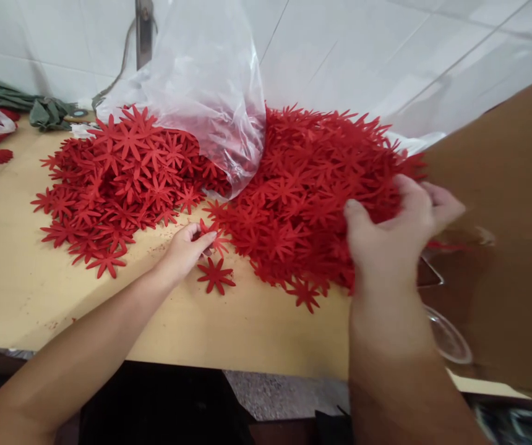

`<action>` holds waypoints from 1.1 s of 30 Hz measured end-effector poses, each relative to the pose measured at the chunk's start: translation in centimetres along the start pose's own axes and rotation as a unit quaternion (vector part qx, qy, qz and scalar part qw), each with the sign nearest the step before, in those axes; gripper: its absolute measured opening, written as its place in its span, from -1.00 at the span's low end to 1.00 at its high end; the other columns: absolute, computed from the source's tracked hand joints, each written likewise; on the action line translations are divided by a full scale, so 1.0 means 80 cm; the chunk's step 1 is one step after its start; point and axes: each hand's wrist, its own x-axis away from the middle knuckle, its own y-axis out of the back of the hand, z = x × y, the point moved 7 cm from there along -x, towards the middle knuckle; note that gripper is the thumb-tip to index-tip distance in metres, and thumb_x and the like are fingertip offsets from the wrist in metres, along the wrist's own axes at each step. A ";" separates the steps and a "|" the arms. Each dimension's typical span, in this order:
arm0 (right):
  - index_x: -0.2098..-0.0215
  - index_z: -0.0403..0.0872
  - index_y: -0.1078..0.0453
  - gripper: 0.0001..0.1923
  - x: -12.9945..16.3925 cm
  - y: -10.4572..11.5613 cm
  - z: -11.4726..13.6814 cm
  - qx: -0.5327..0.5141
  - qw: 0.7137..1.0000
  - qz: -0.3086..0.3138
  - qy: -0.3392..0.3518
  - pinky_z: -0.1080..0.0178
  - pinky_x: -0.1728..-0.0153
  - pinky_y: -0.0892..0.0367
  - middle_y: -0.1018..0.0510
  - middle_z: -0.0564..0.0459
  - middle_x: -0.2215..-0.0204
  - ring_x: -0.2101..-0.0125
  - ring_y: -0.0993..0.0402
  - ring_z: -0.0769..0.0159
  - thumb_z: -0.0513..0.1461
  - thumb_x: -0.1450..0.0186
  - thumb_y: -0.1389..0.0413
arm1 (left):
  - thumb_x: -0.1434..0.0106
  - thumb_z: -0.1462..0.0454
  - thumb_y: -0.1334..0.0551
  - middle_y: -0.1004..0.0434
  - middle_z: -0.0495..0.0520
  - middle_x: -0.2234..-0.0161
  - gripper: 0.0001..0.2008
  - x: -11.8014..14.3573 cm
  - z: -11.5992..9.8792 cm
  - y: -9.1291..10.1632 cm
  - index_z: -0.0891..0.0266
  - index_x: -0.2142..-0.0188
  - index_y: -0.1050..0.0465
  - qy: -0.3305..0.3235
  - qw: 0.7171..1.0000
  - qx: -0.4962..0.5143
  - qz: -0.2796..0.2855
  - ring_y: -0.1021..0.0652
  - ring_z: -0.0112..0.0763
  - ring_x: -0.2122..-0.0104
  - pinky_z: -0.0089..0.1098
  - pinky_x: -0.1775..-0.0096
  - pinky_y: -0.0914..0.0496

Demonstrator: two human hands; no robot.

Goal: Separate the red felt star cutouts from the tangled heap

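In the head view, a large heap of red felt flowers (303, 191) lay spread across the wooden table (29, 290), split into a left mound and a right mound by a clear plastic bag (201, 74) that stood at the far side. The left hand (185, 250) rested at the near edge of the gap between the mounds, its fingers (203, 238) pinched together on a loose flower (217, 238); a second single flower (216, 275) lay just near of it, apart from the heap. The right hand (398, 225) was closed over the right edge of the right mound, fingers curled into the flowers, so the heap lay to its left and far side. A brown cardboard sheet (511, 247) rose at the right, with a clear round lid (446, 337) beneath the wrist.
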 end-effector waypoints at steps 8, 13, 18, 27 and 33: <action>0.14 -0.03 -0.39 -0.68 0.081 -0.173 0.064 -0.016 0.960 0.280 -0.015 0.11 0.21 -0.34 -0.50 -0.04 0.25 0.29 -0.44 0.24 -0.24 -0.10 -0.14 | -0.12 0.33 -0.16 -0.32 -0.13 0.58 -0.95 0.004 -0.005 0.002 0.27 0.44 -0.29 -0.002 1.000 0.011 0.001 -0.32 -0.66 0.63 -0.54 0.52 -0.19; 0.34 -0.08 -0.41 -0.86 0.071 -0.165 0.045 -0.045 0.967 0.241 -0.070 0.23 0.34 -0.33 -0.53 0.02 0.41 0.41 -0.44 0.33 -0.22 -0.14 -0.08 | -0.14 0.33 -0.14 -0.35 -0.10 0.58 -0.94 0.002 -0.003 0.000 0.29 0.44 -0.32 0.018 0.999 0.032 0.012 -0.33 -0.66 0.62 -0.55 0.52 -0.17; 0.47 -0.07 -0.36 -0.85 0.055 -0.120 0.012 -0.035 0.976 0.176 -0.125 0.27 0.43 -0.26 -0.47 0.09 0.54 0.52 -0.34 0.39 -0.15 -0.05 -0.15 | -0.16 0.33 -0.13 -0.36 -0.08 0.56 -0.92 0.001 0.004 -0.002 0.30 0.45 -0.32 0.030 0.998 0.048 0.022 -0.36 -0.64 0.60 -0.54 0.51 -0.17; 0.27 -0.13 -0.39 -0.64 -0.002 -0.030 -0.008 0.246 0.966 -0.003 -0.079 0.07 0.22 -0.27 -0.42 -0.18 0.30 0.27 -0.35 0.14 -0.16 0.02 -0.23 | -0.23 0.23 -0.03 -0.37 -0.06 0.58 -0.78 0.002 0.007 0.000 0.28 0.46 -0.33 0.069 0.993 0.098 0.016 -0.36 -0.59 0.60 -0.49 0.45 -0.24; 0.12 -0.19 -0.40 -0.53 0.006 -0.057 0.037 0.335 0.938 0.021 0.082 -0.11 0.00 -0.08 -0.34 -0.31 0.03 -0.02 -0.19 -0.07 -0.18 0.00 -0.22 | -0.14 0.44 -0.05 -0.39 -0.06 0.53 -0.89 0.002 0.006 -0.001 0.29 0.42 -0.32 0.064 0.996 0.053 0.023 -0.37 -0.62 0.58 -0.51 0.45 -0.23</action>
